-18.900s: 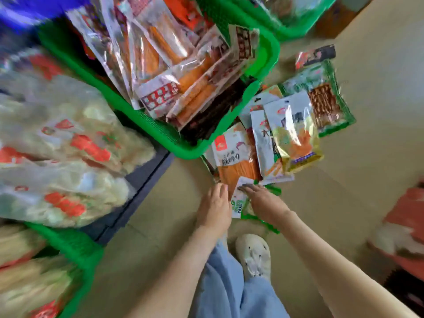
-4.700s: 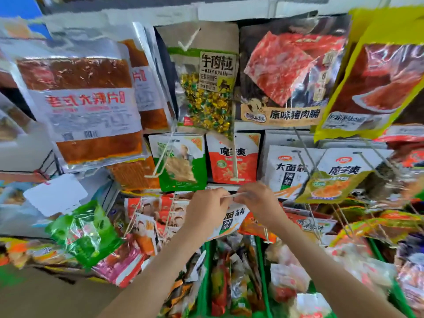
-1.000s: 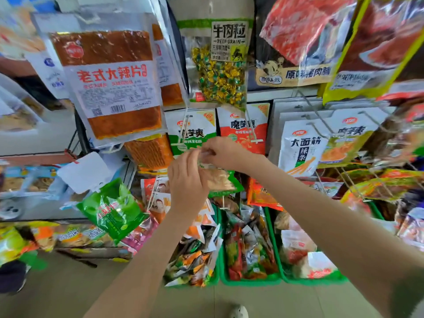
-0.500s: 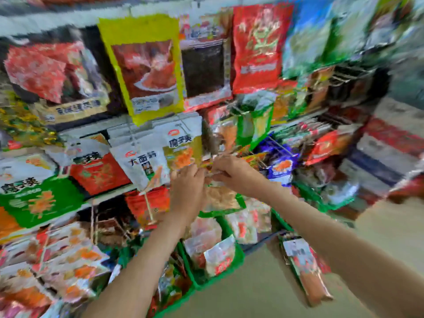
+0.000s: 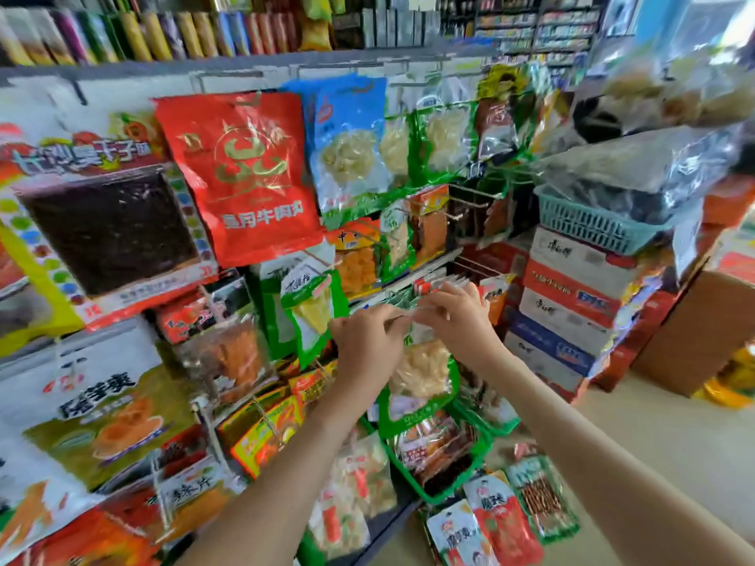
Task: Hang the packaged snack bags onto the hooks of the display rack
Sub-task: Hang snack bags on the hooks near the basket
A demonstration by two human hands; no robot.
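Left hand (image 5: 367,345) and right hand (image 5: 453,316) both pinch top edge of green bag (image 5: 421,377), held against rack (image 5: 412,279); hook hidden. Not judged hung. More bags (image 5: 502,520) remain on floor.

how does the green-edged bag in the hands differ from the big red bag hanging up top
The green-edged bag is smaller, with a clear window showing pale food; the big red bag is opaque with gold print. The green-edged one is held at its top by the left hand and right hand; the red one hangs untouched. Both are sealed snack packs.
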